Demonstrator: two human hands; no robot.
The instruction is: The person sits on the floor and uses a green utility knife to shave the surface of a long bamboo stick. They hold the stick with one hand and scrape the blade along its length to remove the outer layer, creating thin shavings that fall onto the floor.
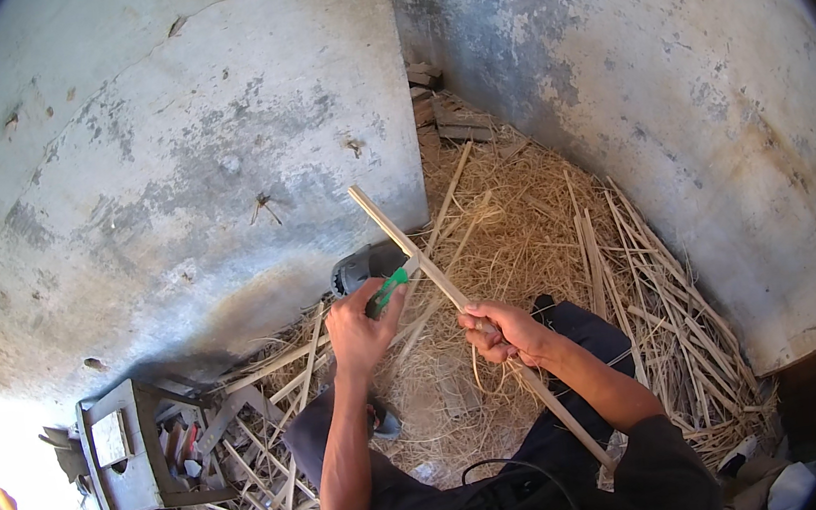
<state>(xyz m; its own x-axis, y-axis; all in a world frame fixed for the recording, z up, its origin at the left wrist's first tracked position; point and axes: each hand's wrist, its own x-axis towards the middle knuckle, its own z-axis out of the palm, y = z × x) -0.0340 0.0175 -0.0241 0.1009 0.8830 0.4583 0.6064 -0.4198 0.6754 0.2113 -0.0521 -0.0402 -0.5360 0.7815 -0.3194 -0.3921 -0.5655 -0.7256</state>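
My left hand [358,329] is closed around the green handle of a utility knife [389,290]. The knife's blade points up and to the right and meets a long pale wooden strip [443,281]. My right hand [502,333] grips that strip near its middle, fingers wrapped round it. The strip slants from the upper left, in front of the wall, down across my right thigh to the lower right. Whether the blade has cut into the wood cannot be made out.
Curly shavings [514,213] cover the floor between my legs and the corner. Many loose strips [677,315] lean along the right wall [715,119]. A grey box-like wooden frame [128,448] with odds and ends stands at the left. A dark rounded object [366,265] lies by the left wall.
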